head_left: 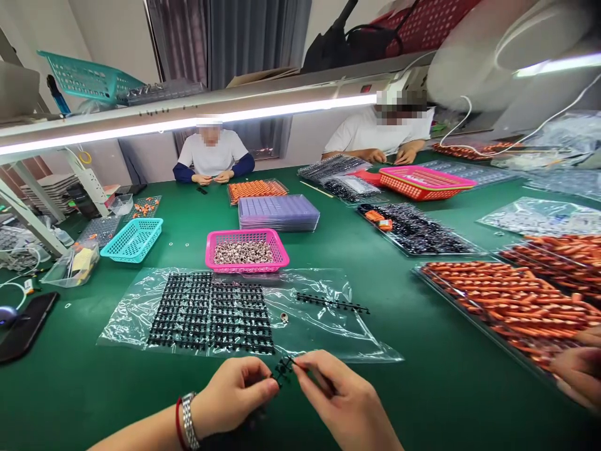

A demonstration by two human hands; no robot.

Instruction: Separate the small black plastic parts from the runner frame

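Observation:
Near the bottom centre, my left hand (237, 391), with a watch and a red band at the wrist, pinches one side of a small black plastic part (283, 368). The fingertips of my right hand (342, 391) are closed on the part's other side. Just beyond, a clear plastic sheet (126, 313) lies on the green table (451, 376). Rows of black strips (211, 313) are laid on it in two blocks. A separate black strip (332, 302) and a small metal ring (284, 318) lie to their right. A pink basket (286, 257) behind the sheet holds many small metal pieces.
Purple trays (279, 213) are stacked behind the pink basket, with a teal basket (133, 241) to the left. Trays of orange parts (507, 300) and black parts (417, 228) fill the right. Another person's hand (580, 369) is at the right edge; two people sit opposite. A phone (28, 326) lies left.

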